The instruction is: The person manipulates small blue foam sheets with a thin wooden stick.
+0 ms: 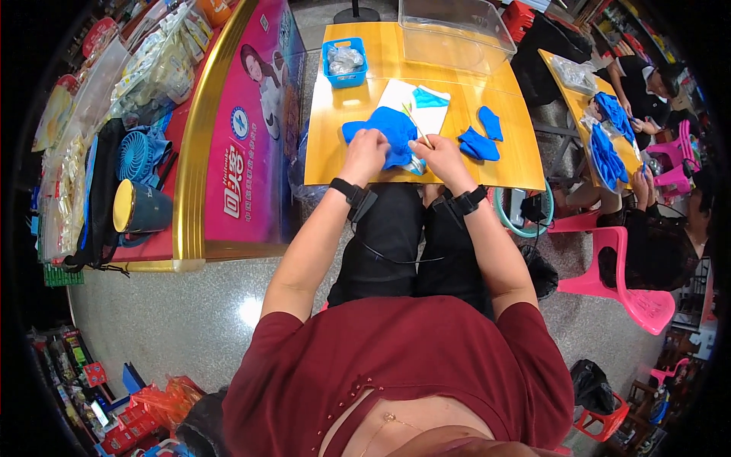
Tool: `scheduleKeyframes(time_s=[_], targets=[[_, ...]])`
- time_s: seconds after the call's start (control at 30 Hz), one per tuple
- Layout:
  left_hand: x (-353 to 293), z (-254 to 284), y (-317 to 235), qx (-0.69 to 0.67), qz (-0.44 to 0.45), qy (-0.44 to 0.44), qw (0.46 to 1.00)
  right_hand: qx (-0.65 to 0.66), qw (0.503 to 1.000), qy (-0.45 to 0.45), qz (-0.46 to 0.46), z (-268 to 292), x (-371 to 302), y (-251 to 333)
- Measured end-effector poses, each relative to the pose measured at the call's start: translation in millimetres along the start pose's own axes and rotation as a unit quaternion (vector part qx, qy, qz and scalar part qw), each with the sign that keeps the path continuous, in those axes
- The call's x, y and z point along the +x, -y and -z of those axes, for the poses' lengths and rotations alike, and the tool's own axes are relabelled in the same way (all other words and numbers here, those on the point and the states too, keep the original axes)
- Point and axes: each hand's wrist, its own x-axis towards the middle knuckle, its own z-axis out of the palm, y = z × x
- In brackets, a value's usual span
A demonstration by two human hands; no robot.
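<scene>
A bright blue cloth piece lies bunched near the front edge of the wooden table. My left hand is closed on its left part, fingers pinched together. My right hand is closed around a thin yellowish stick-like tool, whose far end points up and left over the cloth; its exact kind is too small to tell. Partly under the cloth lies a white sheet with a light-blue patch. To the right of my right hand rest two more blue cloth pieces, a larger one and a smaller one.
A blue plastic basket holding clear bags stands at the table's far left. At the back right sits a clear plastic box. A pink counter flanks the left. People work with blue cloth at another table on the right.
</scene>
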Motion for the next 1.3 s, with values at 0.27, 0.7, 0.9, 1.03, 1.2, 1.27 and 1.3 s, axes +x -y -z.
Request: scheduleKeyframes(time_s=[0.27, 0.7, 0.9, 1.03, 1.2, 1.27, 1.3], targets=[[-2, 12, 12, 0.067, -0.083, 0.063, 0.992, 0.040, 0.999, 0.014, -0.022, -16, -3, -14], [-13, 16, 14, -0.074, -0.015, 0.064, 0.995, -0.126, 0.992, 0.010, 0.008, -36, 0, 10], [-24, 27, -20, -0.401, 0.113, 0.050, 0.908, -0.107, 0.978, -0.039, 0.175, -43, -21, 22], [-31, 21, -5, -0.507, 0.148, -0.010, 0.849, 0.013, 0.988, -0.031, 0.148, -47, -26, 18], [-30, 15, 8, -0.488, 0.135, -0.027, 0.862, 0.183, 0.982, -0.040, -0.036, -50, -20, 18], [-29, 14, 3, -0.492, 0.153, -0.006, 0.857, 0.212, 0.975, -0.009, -0.067, -45, -18, 15], [-30, 13, -2, -0.513, 0.152, -0.005, 0.845, 0.242, 0.965, 0.023, -0.098, -42, -18, 15]])
